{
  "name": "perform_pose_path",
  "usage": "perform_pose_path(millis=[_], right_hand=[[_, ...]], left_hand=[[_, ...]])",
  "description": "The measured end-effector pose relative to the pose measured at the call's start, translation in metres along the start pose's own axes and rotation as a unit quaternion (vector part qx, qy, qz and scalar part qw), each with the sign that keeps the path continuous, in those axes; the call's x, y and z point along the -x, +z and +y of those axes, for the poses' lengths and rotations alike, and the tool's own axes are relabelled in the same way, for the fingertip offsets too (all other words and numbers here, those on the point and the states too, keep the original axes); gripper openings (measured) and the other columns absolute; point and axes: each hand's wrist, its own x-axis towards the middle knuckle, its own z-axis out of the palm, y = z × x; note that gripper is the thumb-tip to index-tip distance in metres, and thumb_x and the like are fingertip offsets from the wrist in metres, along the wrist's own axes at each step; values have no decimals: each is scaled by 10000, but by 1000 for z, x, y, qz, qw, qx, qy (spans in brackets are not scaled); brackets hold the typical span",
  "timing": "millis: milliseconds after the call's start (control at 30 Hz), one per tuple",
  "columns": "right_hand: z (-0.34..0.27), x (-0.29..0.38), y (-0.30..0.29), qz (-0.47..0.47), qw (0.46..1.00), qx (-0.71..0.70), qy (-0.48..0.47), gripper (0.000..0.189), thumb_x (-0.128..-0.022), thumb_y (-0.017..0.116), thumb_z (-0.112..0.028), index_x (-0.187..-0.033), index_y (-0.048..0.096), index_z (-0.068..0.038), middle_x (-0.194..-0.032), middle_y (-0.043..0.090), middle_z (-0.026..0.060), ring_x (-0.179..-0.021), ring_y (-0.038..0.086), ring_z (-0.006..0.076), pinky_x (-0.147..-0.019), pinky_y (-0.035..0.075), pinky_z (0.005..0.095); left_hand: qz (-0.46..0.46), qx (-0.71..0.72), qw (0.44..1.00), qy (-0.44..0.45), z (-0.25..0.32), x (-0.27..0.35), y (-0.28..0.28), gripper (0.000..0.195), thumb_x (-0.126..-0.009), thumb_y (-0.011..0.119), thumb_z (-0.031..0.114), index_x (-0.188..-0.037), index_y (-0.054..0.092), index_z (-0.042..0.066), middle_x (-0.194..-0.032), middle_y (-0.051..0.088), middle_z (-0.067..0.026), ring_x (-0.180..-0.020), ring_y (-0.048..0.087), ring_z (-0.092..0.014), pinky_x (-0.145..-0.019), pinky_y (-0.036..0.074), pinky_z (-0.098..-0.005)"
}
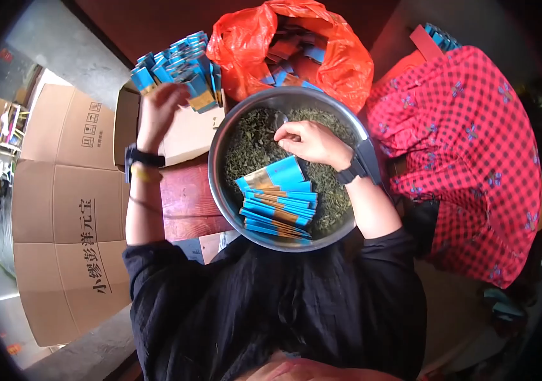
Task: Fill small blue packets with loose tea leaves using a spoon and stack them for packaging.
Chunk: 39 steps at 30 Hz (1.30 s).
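A round steel basin holds dried green leaves. On the leaves, at the basin's near side, lies a fanned stack of blue and gold paper packets. My right hand is above the leaves, its fingers curled by a clear, rounded thing, perhaps a scoop, that is partly hidden. My left hand is raised beside many blue and gold packets, standing bunched at the far end of an open cardboard box. Its fingers are blurred, and whether they touch a packet is unclear.
Beyond the basin stands an open red plastic bag with more packets inside. A large cardboard carton fills the left. On the right are red checked cloth and another group of packets. Red wooden boards show beside the basin.
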Motion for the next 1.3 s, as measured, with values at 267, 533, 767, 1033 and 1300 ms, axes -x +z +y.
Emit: perform_pose_path(millis=[267,533,767,1033,1300], right_hand=[[-3,2,0,6,998,55,-8,193,-877,636,-220,-951,687,-49,-807,699,109,-760,690,241,-685,522,353],[9,-2,17,22,969,246,14,296,-751,675,-296,-993,682,-125,-799,719,59,-779,694,298,-731,529,450],[5,0,5,82,981,170,51,289,-745,644,-209,-1028,655,-150,-794,712,43,-792,691,287,-727,528,426],[6,-8,-3,180,982,-51,-38,164,-890,657,-185,-982,676,-50,-831,691,38,-795,666,135,-725,518,289],[-6,0,-22,312,922,-221,-55,319,-1040,485,-307,-955,622,-32,-756,588,-12,-698,541,61,-669,427,208]], left_hand=[[-230,-282,918,160,45,125,115,214,-828,686,175,-990,688,36,-977,670,-145,-935,648,-338,-826,521,-398],[-297,-240,919,95,47,137,118,174,-803,689,130,-949,681,35,-895,656,-129,-871,652,-314,-793,510,-382],[-258,-113,959,17,25,138,110,124,-910,630,102,-1003,628,20,-874,636,-54,-832,620,-182,-769,487,-292],[-109,161,974,-116,13,135,114,53,-994,564,105,-1004,571,54,-854,537,56,-800,482,-38,-734,402,-187],[-68,133,984,-100,15,137,115,56,-997,546,96,-1004,563,43,-839,521,51,-783,474,-47,-723,407,-197]])
